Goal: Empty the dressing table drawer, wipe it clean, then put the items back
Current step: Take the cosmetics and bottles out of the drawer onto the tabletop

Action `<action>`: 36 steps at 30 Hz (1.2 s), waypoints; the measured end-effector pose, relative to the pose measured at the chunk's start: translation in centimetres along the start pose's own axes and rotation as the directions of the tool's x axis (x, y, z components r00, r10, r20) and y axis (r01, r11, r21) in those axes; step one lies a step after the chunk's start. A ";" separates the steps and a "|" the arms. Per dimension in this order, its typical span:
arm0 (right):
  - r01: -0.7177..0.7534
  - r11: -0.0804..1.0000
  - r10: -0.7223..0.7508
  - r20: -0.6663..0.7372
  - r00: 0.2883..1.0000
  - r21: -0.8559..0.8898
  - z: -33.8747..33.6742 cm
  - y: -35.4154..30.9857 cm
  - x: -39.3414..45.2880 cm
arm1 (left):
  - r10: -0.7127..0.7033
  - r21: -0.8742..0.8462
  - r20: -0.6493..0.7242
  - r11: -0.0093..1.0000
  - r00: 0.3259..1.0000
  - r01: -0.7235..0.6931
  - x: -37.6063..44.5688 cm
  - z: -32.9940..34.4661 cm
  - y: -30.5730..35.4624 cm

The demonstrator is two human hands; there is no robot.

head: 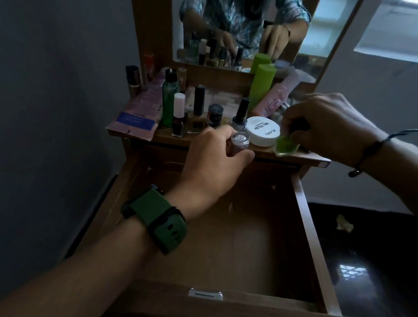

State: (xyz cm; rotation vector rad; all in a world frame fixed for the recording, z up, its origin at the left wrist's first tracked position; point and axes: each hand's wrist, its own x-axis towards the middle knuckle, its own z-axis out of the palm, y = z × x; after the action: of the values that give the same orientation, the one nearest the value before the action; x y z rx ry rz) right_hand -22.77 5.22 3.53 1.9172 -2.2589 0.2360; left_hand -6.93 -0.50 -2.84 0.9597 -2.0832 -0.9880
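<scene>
- Your left hand (213, 156) curls round a small clear bottle with pinkish contents (240, 143), held at the near edge of the dressing table top (301, 157).
- Your right hand (327, 124) pinches the dark cap of a green nail polish bottle (285, 146), whose base sits at the top's near right edge.
- Between the two bottles lies a white round tub marked NAIL POLISH (262, 132).
- Farther back stand more nail polish bottles, a tall green bottle (261, 85) and a pink box (276, 96).
- The drawer (307, 213) is pulled out towards you, its wooden floor bare.
</scene>
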 end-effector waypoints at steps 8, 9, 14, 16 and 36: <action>-0.024 0.999 0.027 -0.057 0.998 0.038 1.1 -0.1 1.2 | 0.026 -0.056 -0.113 0.998 0.993 -0.032 0.3 0.3 0.6; -0.033 0.998 0.036 -0.065 0.997 0.044 1.2 -0.1 1.3 | 0.038 -0.048 -0.124 0.998 0.992 -0.045 0.4 0.4 0.7; -0.039 0.997 0.046 -0.102 0.994 0.064 1.6 0.4 2.1 | 0.125 0.048 -0.187 0.992 0.975 -0.118 1.2 1.4 0.5; -0.035 0.997 0.041 -0.090 0.995 0.067 1.6 0.6 2.3 | 0.168 0.123 -0.198 0.982 0.966 -0.146 1.6 1.8 0.4; -0.175 0.958 0.216 -0.172 0.961 0.228 -2.1 1.7 -1.8 | 0.315 0.455 -0.032 0.850 0.949 -0.267 4.3 4.2 2.7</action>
State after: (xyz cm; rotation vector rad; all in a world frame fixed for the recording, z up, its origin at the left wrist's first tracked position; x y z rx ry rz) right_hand -24.10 7.71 5.19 1.6697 -2.3692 0.6851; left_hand -13.41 -1.28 -1.87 0.8475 -2.3248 -0.2960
